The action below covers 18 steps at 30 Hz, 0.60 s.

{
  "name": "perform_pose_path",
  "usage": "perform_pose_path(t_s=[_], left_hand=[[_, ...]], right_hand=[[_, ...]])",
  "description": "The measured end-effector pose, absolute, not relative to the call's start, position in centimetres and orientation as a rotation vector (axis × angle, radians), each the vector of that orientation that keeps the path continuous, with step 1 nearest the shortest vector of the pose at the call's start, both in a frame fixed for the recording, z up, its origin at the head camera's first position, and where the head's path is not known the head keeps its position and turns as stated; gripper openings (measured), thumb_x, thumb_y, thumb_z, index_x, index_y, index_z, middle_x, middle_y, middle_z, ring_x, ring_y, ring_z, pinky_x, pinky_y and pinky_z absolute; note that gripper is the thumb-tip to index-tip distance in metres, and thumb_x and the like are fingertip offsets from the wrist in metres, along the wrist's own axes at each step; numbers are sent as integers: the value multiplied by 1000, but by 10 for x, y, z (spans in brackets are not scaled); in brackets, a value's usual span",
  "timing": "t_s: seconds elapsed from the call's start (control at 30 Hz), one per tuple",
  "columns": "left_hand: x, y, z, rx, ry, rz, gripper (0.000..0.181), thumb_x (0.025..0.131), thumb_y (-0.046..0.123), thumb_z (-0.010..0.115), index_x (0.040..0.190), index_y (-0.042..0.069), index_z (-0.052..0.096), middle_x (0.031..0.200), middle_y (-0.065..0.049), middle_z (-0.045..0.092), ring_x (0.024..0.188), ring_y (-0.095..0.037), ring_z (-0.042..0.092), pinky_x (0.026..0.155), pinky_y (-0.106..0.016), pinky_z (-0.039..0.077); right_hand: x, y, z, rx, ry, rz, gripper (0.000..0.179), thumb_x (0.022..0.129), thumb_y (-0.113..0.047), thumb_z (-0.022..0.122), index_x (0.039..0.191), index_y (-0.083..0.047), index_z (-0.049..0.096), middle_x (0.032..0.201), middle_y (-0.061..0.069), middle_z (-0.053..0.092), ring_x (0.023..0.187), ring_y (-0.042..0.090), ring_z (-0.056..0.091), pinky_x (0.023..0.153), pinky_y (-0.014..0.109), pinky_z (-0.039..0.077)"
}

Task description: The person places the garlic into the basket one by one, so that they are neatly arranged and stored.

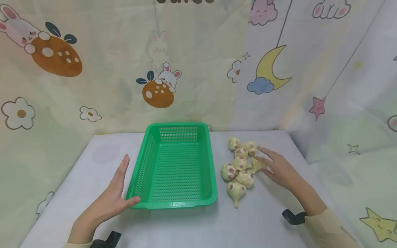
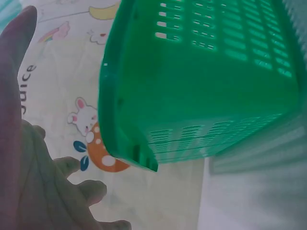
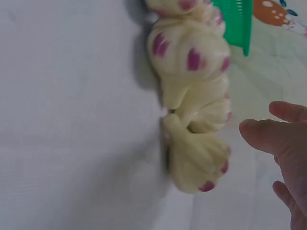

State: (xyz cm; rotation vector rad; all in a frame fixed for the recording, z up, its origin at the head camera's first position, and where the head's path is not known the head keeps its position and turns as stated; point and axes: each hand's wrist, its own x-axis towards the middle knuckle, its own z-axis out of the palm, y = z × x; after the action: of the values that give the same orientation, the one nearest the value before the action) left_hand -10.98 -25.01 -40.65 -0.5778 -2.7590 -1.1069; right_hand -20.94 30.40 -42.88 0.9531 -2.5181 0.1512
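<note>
A green plastic basket (image 1: pixel 176 172) with slotted walls stands on the white table, nothing in it. By its near left corner, my left hand (image 1: pixel 116 194) has its fingers straight and thumb spread, the thumb overlapping the rim in the head view. The left wrist view has the basket's side (image 2: pixel 192 86) beside the spread left hand (image 2: pixel 43 182). To the basket's right lie several garlic bulbs (image 1: pixel 241 163), cream with purple patches. My right hand (image 1: pixel 280 168) reaches over the group's right side, fingers loosely extended around the rightmost bulb (image 1: pixel 256 165). A gap shows between right thumb and bulb (image 3: pixel 199 160).
The white tabletop (image 1: pixel 198 229) ends at a patterned cloth backdrop (image 1: pixel 198 82) behind and at the sides. Dark wrist mounts sit on the left wrist (image 1: pixel 107 240) and right wrist (image 1: pixel 294 217).
</note>
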Motion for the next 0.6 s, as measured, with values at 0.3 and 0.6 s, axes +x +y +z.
perform_pose_path(t_s=[0.3, 0.6], left_hand=[[-110, -248, -422, -579, -2786, -1033, 123, 71, 56, 74, 153, 23, -12, 161, -8, -8, 148, -30, -4, 114, -62, 2], [-110, -251, -436, -576, -2812, -1106, 127, 68, 49, 79, 152, 24, -14, 161, -7, -10, 148, -32, -6, 114, -61, 0]], right_hand=[[-228, 312, -448, 1011, -2488, 117, 67, 59, 2, 86, 120, -14, 63, 130, 18, 56, 108, 35, 59, 86, 50, 50], [-236, 318, -462, 1026, -2472, 101, 69, 56, 4, 86, 119, -13, 63, 128, 17, 57, 102, 36, 62, 81, 49, 52]])
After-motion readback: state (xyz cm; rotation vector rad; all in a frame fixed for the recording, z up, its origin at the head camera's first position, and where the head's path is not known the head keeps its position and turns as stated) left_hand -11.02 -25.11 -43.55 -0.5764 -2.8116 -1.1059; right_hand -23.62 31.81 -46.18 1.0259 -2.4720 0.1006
